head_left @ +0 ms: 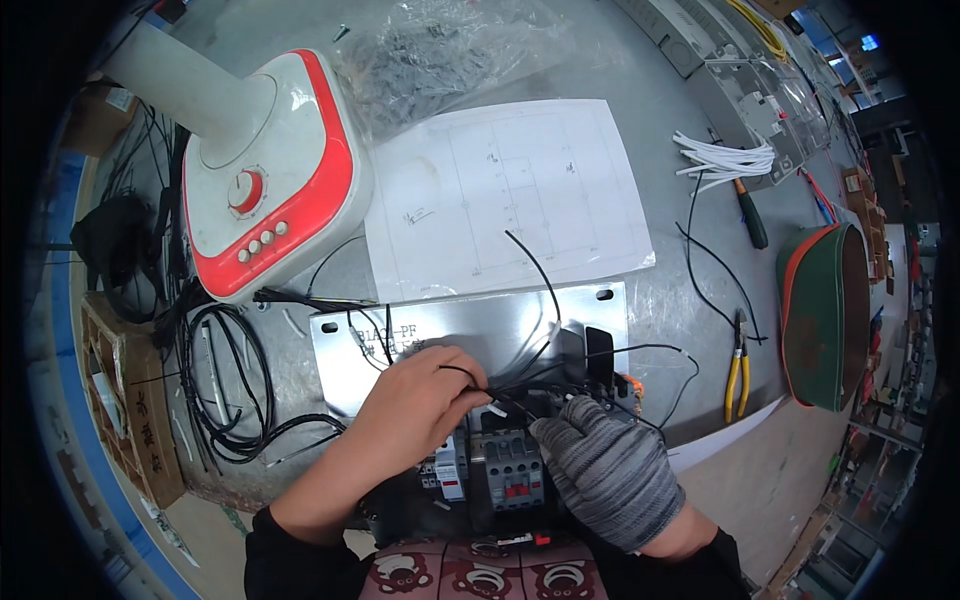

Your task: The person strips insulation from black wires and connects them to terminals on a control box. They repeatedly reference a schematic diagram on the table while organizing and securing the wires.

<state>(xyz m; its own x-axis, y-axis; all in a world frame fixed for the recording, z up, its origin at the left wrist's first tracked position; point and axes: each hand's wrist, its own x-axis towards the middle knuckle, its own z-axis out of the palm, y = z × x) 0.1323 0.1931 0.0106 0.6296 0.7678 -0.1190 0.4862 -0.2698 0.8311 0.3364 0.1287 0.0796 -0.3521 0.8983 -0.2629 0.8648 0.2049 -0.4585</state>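
Observation:
My bare left hand (415,400) is closed, with thumb and index finger pinching a black wire (458,370) above the metal mounting plate (465,305). My right hand (610,470), in a grey knitted glove with bare fingertips, is curled at the same cluster of black wires; its fingertips are partly hidden, and what they grip cannot be made out. Between the hands and close to me sit a dark grey contactor (515,472) with a red part and a white-and-grey circuit breaker (449,472). A loose black wire end (540,270) rises over the plate.
Behind the plate lies a paper drawing (510,190). A white-and-red fan base (270,180) stands left, beside coiled black cable (262,400). At right are yellow-handled pliers (738,375), a screwdriver (750,215), white wires (725,158) and a green bin (825,315).

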